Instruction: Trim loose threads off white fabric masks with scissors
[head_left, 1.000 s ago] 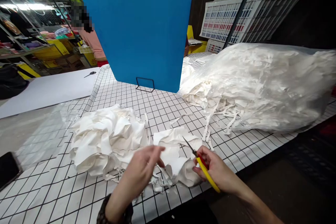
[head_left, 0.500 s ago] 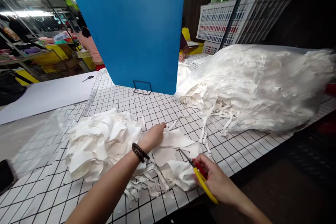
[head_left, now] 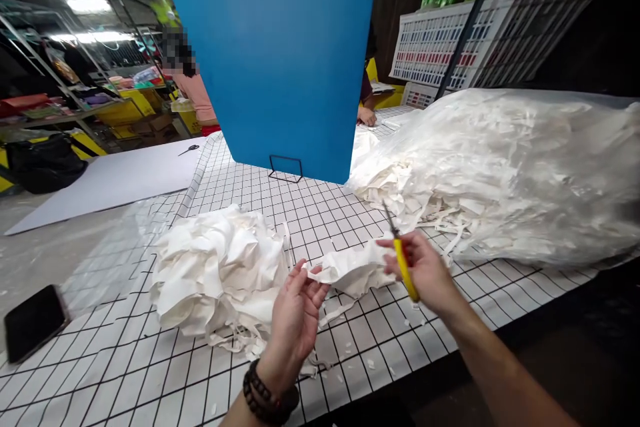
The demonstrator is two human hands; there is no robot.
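My left hand (head_left: 300, 300), with a dark beaded bracelet at the wrist, pinches the left end of a white cloth piece (head_left: 350, 268). At the cloth's right end is my right hand (head_left: 420, 267), closed on yellow-and-red handled scissors (head_left: 405, 263) whose blades point up and away. A heap of white cloth pieces (head_left: 215, 267) lies left of my left hand. Small white scraps (head_left: 371, 365) are scattered near the table's front edge.
A large clear bag of white cloth (head_left: 540, 173) fills the right side. An upright blue board (head_left: 280, 67) stands at the back on the checked tablecloth (head_left: 250, 193). A phone (head_left: 35, 323) lies at left. Beyond the board are a person's hand (head_left: 367, 116) and another person (head_left: 197, 97).
My left hand has moved back toward me and turned palm up, now pinching the cloth. My right hand has moved forward with the scissors. The cloth between them is lifted and stretched out.
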